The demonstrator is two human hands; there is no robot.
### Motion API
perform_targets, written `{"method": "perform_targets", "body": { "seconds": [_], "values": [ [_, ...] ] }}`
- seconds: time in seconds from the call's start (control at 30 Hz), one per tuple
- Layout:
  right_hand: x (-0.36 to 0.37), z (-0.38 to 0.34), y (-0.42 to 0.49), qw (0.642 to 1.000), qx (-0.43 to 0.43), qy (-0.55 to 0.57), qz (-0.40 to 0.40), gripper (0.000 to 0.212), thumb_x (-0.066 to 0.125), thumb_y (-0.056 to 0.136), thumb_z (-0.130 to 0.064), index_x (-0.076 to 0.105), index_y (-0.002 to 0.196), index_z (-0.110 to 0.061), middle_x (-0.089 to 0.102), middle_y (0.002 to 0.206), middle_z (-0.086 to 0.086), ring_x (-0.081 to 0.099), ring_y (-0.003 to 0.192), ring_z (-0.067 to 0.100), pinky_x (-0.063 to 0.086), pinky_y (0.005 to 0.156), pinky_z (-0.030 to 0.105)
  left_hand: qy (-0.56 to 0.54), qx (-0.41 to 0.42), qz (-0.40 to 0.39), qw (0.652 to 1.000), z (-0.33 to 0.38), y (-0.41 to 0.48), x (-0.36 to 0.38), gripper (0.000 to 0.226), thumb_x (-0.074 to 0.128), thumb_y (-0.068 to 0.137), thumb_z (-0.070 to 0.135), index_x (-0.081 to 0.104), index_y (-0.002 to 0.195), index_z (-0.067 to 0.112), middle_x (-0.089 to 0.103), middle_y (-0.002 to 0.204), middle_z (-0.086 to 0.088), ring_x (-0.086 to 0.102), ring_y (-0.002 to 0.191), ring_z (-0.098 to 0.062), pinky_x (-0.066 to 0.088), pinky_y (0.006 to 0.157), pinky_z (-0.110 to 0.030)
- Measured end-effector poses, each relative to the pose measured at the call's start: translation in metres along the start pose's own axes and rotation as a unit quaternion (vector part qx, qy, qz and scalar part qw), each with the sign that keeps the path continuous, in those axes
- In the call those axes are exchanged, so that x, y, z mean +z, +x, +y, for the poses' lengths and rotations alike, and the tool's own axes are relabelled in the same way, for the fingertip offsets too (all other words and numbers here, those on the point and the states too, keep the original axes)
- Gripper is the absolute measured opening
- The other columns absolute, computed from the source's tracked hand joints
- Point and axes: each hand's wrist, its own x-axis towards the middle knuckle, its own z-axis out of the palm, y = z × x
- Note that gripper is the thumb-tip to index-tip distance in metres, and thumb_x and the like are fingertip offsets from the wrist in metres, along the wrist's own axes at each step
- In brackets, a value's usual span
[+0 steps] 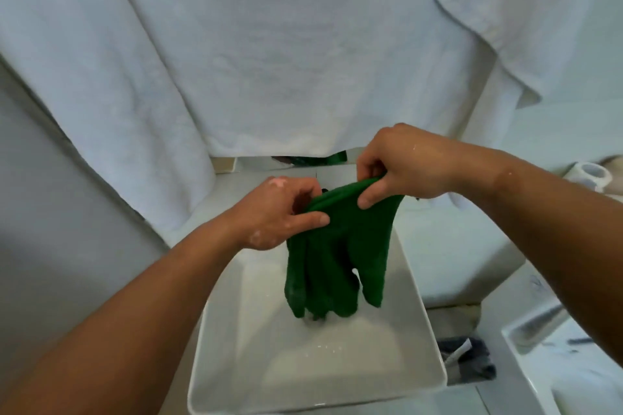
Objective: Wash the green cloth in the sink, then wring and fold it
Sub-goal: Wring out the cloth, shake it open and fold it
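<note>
The wet green cloth [337,256] hangs in bunched folds above the white rectangular sink [215,340]. My left hand [279,212] pinches its upper edge on the left side. My right hand [401,168] grips the same upper edge a little higher and to the right. The cloth's lower tips dangle just over the sink's wet bottom, near the drain, which the cloth hides. Both forearms look wet.
A large white towel [269,61] hangs across the wall behind the sink, and a second one [526,20] hangs at the upper right. A paper roll [590,175] lies at the right edge. A dark bin [468,360] sits beside the sink's right wall.
</note>
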Motion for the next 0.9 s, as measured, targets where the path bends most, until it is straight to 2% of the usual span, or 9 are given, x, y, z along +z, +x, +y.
{"method": "perform_targets", "body": {
  "seconds": [0.1, 0.23, 0.33, 0.43, 0.57, 0.67, 0.77, 0.83, 0.9],
  "values": [
    [-0.003, 0.005, -0.002, 0.997, -0.045, 0.055, 0.027, 0.016, 0.081, 0.079, -0.042, 0.069, 0.079, -0.031, 0.067, 0.067, -0.013, 0.064, 0.063, 0.006, 0.049, 0.057, 0.021, 0.061, -0.008, -0.030, 0.998, -0.005, 0.002, 0.006, 0.030, 0.070, 0.089, 0.021, 0.049, 0.084, 0.042, 0.058, 0.077, 0.017, 0.058, 0.071, 0.002, 0.040, 0.061, -0.013],
    [-0.018, 0.007, -0.005, 0.993, -0.075, -0.004, 0.088, 0.019, 0.065, 0.092, -0.048, 0.062, 0.081, -0.033, 0.060, 0.070, -0.014, 0.056, 0.069, 0.004, 0.038, 0.059, 0.023, 0.072, -0.090, -0.041, 0.992, -0.029, -0.014, 0.018, 0.040, 0.064, 0.088, 0.009, 0.062, 0.123, 0.029, 0.069, 0.096, 0.007, 0.066, 0.084, -0.012, 0.057, 0.076, -0.027],
    [-0.022, 0.019, -0.006, 0.992, -0.038, -0.048, 0.106, 0.032, 0.053, 0.096, -0.055, 0.059, 0.076, -0.032, 0.058, 0.070, -0.012, 0.052, 0.068, 0.005, 0.033, 0.056, 0.024, 0.058, -0.143, -0.030, 0.988, -0.052, -0.031, 0.008, 0.016, 0.063, 0.096, 0.023, 0.066, 0.112, 0.027, 0.072, 0.099, 0.006, 0.068, 0.092, -0.011, 0.058, 0.087, -0.035],
    [-0.024, 0.025, -0.004, 0.995, -0.027, -0.027, 0.092, 0.025, 0.063, 0.091, -0.053, 0.064, 0.078, -0.032, 0.060, 0.069, -0.013, 0.055, 0.067, 0.004, 0.034, 0.054, 0.017, 0.062, -0.152, -0.030, 0.986, -0.059, -0.039, -0.011, 0.005, 0.063, 0.095, 0.037, 0.064, 0.100, 0.035, 0.072, 0.093, 0.011, 0.068, 0.088, -0.005, 0.058, 0.085, -0.031],
    [-0.046, 0.019, -0.003, 0.992, -0.042, 0.059, 0.101, 0.005, 0.070, 0.091, -0.036, 0.072, 0.088, -0.033, 0.066, 0.065, -0.021, 0.060, 0.062, -0.007, 0.039, 0.056, 0.010, 0.039, -0.175, 0.007, 0.984, -0.064, -0.046, -0.027, 0.007, 0.069, 0.091, 0.038, 0.068, 0.088, 0.032, 0.072, 0.082, 0.011, 0.068, 0.077, -0.003, 0.056, 0.074, -0.024],
    [-0.059, 0.000, -0.001, 0.991, -0.075, 0.040, 0.108, 0.010, 0.068, 0.094, -0.026, 0.075, 0.096, -0.031, 0.061, 0.062, -0.028, 0.058, 0.065, -0.017, 0.038, 0.058, 0.001, 0.043, -0.180, -0.010, 0.983, -0.071, -0.052, -0.035, 0.012, 0.070, 0.091, 0.037, 0.067, 0.080, 0.033, 0.068, 0.072, 0.014, 0.064, 0.070, -0.003, 0.049, 0.067, -0.022],
    [-0.070, -0.025, 0.007, 0.983, -0.105, 0.004, 0.154, 0.010, 0.073, 0.090, -0.027, 0.077, 0.098, -0.029, 0.062, 0.071, -0.028, 0.059, 0.068, -0.015, 0.038, 0.063, 0.000, 0.030, -0.185, -0.051, 0.981, -0.073, -0.051, -0.040, 0.018, 0.074, 0.088, 0.034, 0.066, 0.072, 0.033, 0.067, 0.068, 0.017, 0.064, 0.070, -0.003, 0.050, 0.070, -0.026],
    [-0.079, -0.036, 0.011, 0.976, -0.117, 0.011, 0.183, 0.012, 0.078, 0.085, -0.026, 0.079, 0.097, -0.028, 0.065, 0.072, -0.026, 0.062, 0.071, -0.010, 0.041, 0.066, 0.001, 0.036, -0.182, -0.082, 0.979, -0.073, -0.047, -0.041, 0.004, 0.074, 0.086, 0.037, 0.072, 0.089, 0.034, 0.072, 0.085, 0.020, 0.067, 0.085, 0.000, 0.056, 0.084, -0.033],
    [-0.087, -0.047, 0.013, 0.973, -0.118, 0.043, 0.192, 0.010, 0.078, 0.085, -0.023, 0.079, 0.095, -0.027, 0.066, 0.068, -0.024, 0.064, 0.065, -0.008, 0.044, 0.063, 0.005, -0.007, -0.155, -0.080, 0.985, -0.060, -0.038, -0.040, 0.041, 0.075, 0.081, 0.048, 0.066, 0.119, 0.035, 0.069, 0.112, 0.018, 0.063, 0.107, -0.001, 0.053, 0.099, -0.040]
  ]
}}
